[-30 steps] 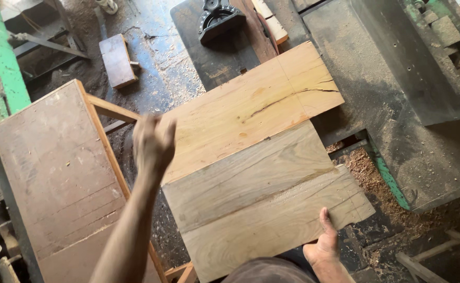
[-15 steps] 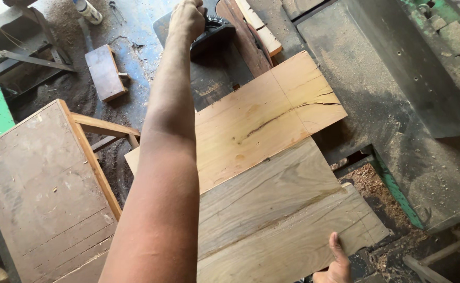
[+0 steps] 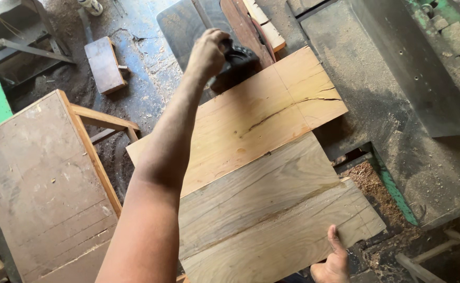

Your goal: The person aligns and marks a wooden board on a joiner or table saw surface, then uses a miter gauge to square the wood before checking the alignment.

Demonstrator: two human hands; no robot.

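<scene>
Head view looks down on a dusty grey machine table carrying a wide glued-up wooden panel, its far half orange-tan with a dark crack running toward the right edge, its near half paler and greyish. The left hand is stretched out over the panel's far edge, its fingers curled tight around a black tool that sits at that far edge, partly over the panel and partly over the table; the tool's exact kind is hard to tell because the hand covers much of it. The right hand is at the panel's near right corner, thumb up and laid on the top face; its other fingers are hidden beneath or out of frame, so whether they clamp the board cannot be told. A heap of sawdust lies in a gap just beside the panel's right edge. Left of the panel, below the table, stands a brown board on a wooden frame, and farther off a small wooden block lies on the dusty blue floor.
</scene>
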